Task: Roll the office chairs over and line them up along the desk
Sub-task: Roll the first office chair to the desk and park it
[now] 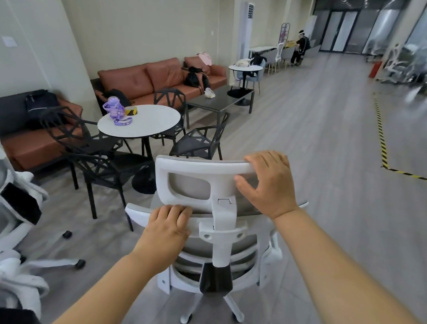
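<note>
A white and grey office chair (220,236) stands right in front of me, its back turned to me. My right hand (269,181) grips the right end of its headrest (188,177), fingers curled over the top edge and thumb on the back. My left hand (167,226) grips the top left edge of the backrest, fingers curled over it. Another white office chair (13,217) stands at the far left, partly out of view. No desk shows near me.
A round white table (155,125) with black chairs (103,163) stands just ahead on the left, with brown sofas (142,79) and a low dark table (220,101) behind. Open wood floor runs ahead on the right, marked by yellow-black tape (382,141). More white chairs (398,65) and a person (300,49) are far off.
</note>
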A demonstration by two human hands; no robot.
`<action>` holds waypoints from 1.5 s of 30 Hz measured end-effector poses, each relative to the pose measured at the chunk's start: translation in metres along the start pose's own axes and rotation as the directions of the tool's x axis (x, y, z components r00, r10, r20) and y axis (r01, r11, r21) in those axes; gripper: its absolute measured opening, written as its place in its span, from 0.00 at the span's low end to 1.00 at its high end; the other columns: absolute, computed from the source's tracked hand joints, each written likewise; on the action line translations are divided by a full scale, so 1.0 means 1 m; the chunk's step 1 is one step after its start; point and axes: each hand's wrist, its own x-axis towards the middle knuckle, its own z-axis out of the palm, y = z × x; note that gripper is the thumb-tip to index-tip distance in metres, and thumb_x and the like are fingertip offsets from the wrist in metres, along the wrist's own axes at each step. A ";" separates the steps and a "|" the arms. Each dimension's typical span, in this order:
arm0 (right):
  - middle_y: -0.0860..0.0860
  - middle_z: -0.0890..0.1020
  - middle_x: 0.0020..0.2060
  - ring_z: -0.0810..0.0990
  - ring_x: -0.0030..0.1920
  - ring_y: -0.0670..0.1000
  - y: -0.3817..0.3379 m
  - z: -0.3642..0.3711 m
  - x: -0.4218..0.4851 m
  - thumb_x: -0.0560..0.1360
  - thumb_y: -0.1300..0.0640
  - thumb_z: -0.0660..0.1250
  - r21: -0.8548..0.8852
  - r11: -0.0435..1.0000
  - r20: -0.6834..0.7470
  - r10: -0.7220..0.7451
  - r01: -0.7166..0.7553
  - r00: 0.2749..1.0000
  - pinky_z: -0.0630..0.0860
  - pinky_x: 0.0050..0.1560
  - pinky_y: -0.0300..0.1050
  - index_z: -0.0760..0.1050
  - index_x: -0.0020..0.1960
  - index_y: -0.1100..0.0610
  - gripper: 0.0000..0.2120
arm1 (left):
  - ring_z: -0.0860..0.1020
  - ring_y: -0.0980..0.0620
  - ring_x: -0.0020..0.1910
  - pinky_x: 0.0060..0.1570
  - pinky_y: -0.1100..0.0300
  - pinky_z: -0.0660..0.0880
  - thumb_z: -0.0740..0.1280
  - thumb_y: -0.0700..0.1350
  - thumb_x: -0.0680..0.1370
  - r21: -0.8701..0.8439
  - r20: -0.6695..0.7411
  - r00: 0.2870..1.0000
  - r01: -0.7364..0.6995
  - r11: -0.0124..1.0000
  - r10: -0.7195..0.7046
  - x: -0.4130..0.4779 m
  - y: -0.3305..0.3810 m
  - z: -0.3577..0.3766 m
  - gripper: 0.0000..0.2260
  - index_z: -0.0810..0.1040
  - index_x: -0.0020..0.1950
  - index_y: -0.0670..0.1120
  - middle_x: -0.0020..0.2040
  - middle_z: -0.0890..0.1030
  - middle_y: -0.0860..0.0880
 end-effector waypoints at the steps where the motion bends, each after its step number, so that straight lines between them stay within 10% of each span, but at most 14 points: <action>1: 0.53 0.79 0.42 0.75 0.43 0.55 0.008 -0.003 -0.001 0.70 0.45 0.63 -0.021 1.000 0.010 0.012 -0.012 1.000 0.66 0.51 0.48 0.77 0.48 0.59 0.18 | 0.72 0.43 0.49 0.54 0.50 0.63 0.55 0.48 0.74 -0.008 -0.002 1.000 -0.018 1.000 0.018 0.008 0.004 0.002 0.19 0.69 0.61 0.42 0.53 0.76 0.44; 45: 0.54 0.76 0.39 0.72 0.41 0.55 0.542 -0.004 0.065 0.71 0.44 0.58 -0.473 0.831 -0.116 0.269 -0.291 0.956 0.65 0.47 0.50 0.75 0.47 0.59 0.18 | 0.68 0.47 0.53 0.60 0.51 0.60 0.58 0.51 0.73 -0.214 -0.207 0.896 -0.433 0.876 0.393 0.537 0.245 0.189 0.18 0.70 0.60 0.46 0.51 0.77 0.48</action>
